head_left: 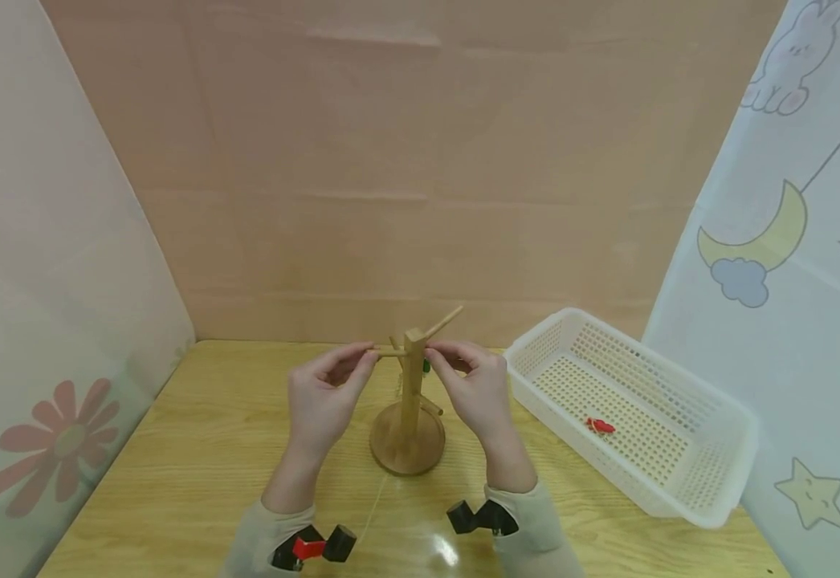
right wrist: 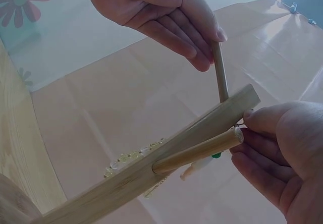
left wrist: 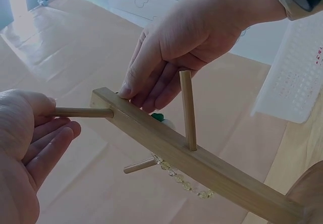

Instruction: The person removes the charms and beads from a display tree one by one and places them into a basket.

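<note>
A wooden stand (head_left: 411, 385) with a square post, several pegs and a round base stands upright between my hands. My left hand (head_left: 322, 393) pinches the outer end of the upper-left peg (left wrist: 83, 112) between thumb and fingers. Beside the post's top, my right hand (head_left: 478, 393) pinches a thin dark cord (right wrist: 239, 124), mostly hidden by the fingertips. A green bead (left wrist: 158, 117) and a pale piece show just below those fingers, partly behind the post; what joins them to the cord is hidden. A string of clear yellowish beads (left wrist: 186, 183) hangs at a lower peg.
A white perforated basket (head_left: 564, 425) stands to the right, with a small red item (head_left: 599, 425) inside. A thin pale thread (head_left: 373, 510) lies on the wooden table in front of the base. Cloth walls (head_left: 420, 201) close off the back and sides.
</note>
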